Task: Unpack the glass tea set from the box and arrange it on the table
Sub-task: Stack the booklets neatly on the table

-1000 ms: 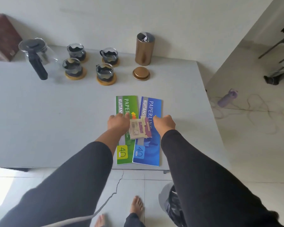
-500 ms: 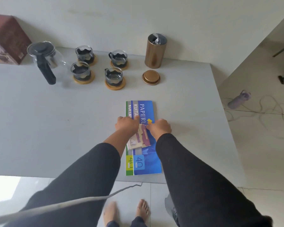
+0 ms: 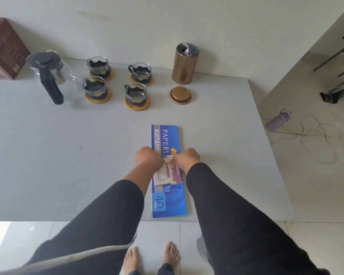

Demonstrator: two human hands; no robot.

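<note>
Four glass cups are sitting on round wooden coasters at the far side of the grey bench (image 3: 48,155), set two by two: far left cup (image 3: 98,66), far right cup (image 3: 141,71), near left cup (image 3: 94,88), near right cup (image 3: 136,93). A glass teapot (image 3: 50,71) with a black lid and black handle is standing just left of them, and a dark red box (image 3: 4,48) is resting at the far left corner against the wall. A gold canister (image 3: 185,63) is standing open to the right of the cups, its gold lid (image 3: 180,94) lying on the bench just in front of it. Near the front edge a blue receipt book (image 3: 167,199) is lying flat with a green edge showing beneath it. The left hand (image 3: 148,160) and right hand (image 3: 185,160) are both curled closed, pinching between them the top of a small printed packet (image 3: 167,175) lying over the book. Both sleeves are black.
</note>
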